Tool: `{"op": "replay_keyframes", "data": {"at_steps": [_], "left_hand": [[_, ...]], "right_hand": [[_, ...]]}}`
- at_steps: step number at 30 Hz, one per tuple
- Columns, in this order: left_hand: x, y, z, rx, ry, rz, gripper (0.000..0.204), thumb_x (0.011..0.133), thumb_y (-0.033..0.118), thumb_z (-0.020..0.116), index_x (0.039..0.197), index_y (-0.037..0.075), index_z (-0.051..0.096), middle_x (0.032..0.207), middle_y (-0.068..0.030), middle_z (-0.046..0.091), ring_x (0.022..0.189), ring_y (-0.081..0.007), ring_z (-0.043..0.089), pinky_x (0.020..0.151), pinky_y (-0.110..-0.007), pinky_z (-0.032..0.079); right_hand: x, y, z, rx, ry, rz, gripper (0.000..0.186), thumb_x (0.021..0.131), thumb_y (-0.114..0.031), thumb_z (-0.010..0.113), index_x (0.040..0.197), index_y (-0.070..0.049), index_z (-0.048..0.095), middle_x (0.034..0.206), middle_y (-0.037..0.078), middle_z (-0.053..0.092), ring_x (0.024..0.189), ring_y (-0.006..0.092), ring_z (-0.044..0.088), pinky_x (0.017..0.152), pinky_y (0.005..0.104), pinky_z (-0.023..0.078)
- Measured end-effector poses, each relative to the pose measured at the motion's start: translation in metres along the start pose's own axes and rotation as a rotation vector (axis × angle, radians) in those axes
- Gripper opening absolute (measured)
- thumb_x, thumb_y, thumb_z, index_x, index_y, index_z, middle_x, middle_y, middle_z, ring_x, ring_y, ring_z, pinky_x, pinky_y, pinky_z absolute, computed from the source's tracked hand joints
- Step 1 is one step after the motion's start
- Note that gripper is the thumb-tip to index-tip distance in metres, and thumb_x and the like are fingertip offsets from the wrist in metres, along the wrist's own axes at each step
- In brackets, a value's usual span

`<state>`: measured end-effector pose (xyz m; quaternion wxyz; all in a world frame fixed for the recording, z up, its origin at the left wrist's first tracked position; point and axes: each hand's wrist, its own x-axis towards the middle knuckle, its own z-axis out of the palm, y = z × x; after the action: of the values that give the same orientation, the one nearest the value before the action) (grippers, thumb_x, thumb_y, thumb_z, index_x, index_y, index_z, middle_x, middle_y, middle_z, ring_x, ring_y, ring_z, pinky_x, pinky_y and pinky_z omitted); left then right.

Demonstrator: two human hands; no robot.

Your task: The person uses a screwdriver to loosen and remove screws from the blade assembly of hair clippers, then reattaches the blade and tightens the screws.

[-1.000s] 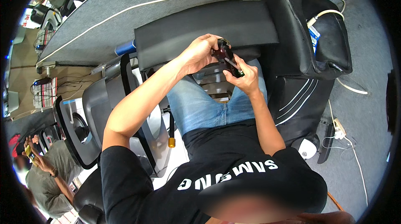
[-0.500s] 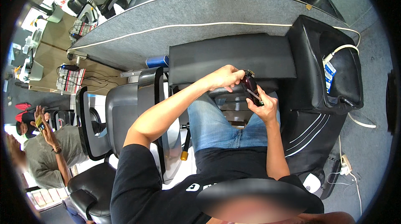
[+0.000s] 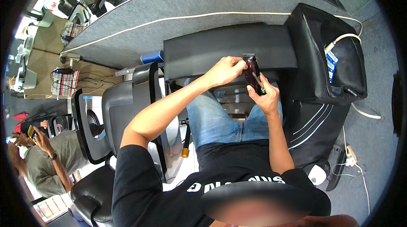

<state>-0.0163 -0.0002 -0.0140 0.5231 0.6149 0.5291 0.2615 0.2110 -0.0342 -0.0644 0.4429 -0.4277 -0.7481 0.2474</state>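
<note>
A dark red hair clipper [image 3: 252,68] is held upright above my lap, its metal blade pointing away from me. My right hand [image 3: 268,98] grips its lower body from the right. A slim metal shaft [image 3: 257,78] lies along the clipper on that side, with a dark green end by my right fingers; I cannot tell for certain what tool it is. My left hand [image 3: 231,70] is closed, thumb and fingers pinching the clipper's left side just below the blade. Whatever else those left fingertips cover is hidden.
A black padded bench [image 3: 229,49] lies beyond my hands, with a black armchair [image 3: 328,57] at its right bearing a white cable. Behind runs a grey counter edge [image 3: 190,26]. Black salon chairs [image 3: 123,104] stand at left, where another person [image 3: 55,159] holds a yellow device.
The clipper has turned more upright, its blade now facing away and plainly visible. My left hand has shifted slightly down its side. The view has tilted a little.
</note>
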Motion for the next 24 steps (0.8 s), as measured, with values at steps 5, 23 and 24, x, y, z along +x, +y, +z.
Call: {"op": "replay_keyframes", "data": {"at_steps": [5,23,24], "left_hand": [[0.003,0.006,-0.006,-0.119,-0.086,-0.107,0.042,0.105,0.036,0.048,0.088,0.000,0.060,0.076,-0.0029,0.057,0.070,-0.0116,0.053,0.067,-0.031,0.047],[0.005,-0.005,-0.013,0.065,-0.082,-0.101,0.054,0.102,0.044,0.043,0.076,-0.002,0.055,0.066,-0.0106,0.055,0.064,-0.0201,0.057,0.070,-0.041,0.049],[0.004,-0.003,-0.014,0.085,-0.084,-0.096,0.055,0.102,0.043,0.043,0.075,-0.003,0.054,0.066,-0.0115,0.055,0.064,-0.0205,0.058,0.070,-0.042,0.049]], "right_hand": [[-0.002,-0.002,-0.001,0.013,-0.011,0.019,0.055,0.083,-0.016,0.086,0.129,0.008,0.068,0.099,0.018,0.078,0.081,0.0259,0.080,0.073,0.0343,0.061],[0.000,-0.005,-0.002,0.016,-0.065,-0.058,0.055,0.080,-0.010,0.086,0.128,0.009,0.068,0.099,0.021,0.079,0.084,0.0272,0.081,0.075,0.0350,0.063],[0.000,-0.003,-0.003,0.013,-0.069,-0.065,0.055,0.079,-0.010,0.086,0.128,0.009,0.069,0.100,0.021,0.079,0.085,0.0276,0.081,0.075,0.0353,0.063]]}}
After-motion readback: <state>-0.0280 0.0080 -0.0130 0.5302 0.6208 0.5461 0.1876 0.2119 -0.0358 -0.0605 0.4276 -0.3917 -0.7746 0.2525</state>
